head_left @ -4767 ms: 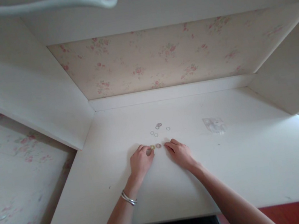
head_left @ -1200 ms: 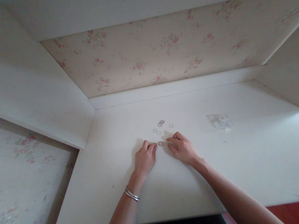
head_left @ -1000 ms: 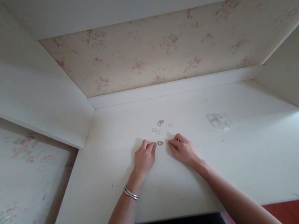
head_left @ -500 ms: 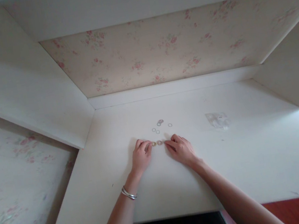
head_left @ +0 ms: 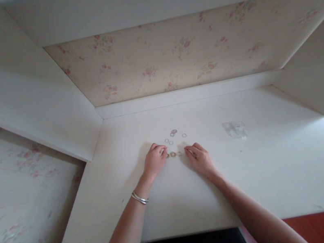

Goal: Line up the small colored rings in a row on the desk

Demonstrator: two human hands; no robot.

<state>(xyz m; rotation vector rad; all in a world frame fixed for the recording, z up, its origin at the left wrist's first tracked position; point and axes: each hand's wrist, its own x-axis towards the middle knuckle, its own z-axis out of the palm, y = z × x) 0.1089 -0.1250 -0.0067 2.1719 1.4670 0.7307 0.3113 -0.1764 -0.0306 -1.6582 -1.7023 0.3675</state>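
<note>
Three small rings lie in a row between my hands on the white desk: a gold-toned ring, a pinkish ring and a thin pale ring. My left hand is closed, its fingertips over the gold-toned ring's left part; whether anything is pinched there is too small to see. Just right of the pale ring, and apart from it, my right hand rests with fingers curled together, showing nothing in them. Behind the row are more thin rings, an overlapping cluster of rings and a single ring.
A clear plastic bag lies on the desk to the right. A white side panel rises at the left, and a floral-papered wall stands behind. The desk's front edge is near my forearms.
My right hand has moved slightly right, off the third ring, which now shows at the row's right end. My left hand has shifted a little up and right, partly covering the gold-toned ring.
</note>
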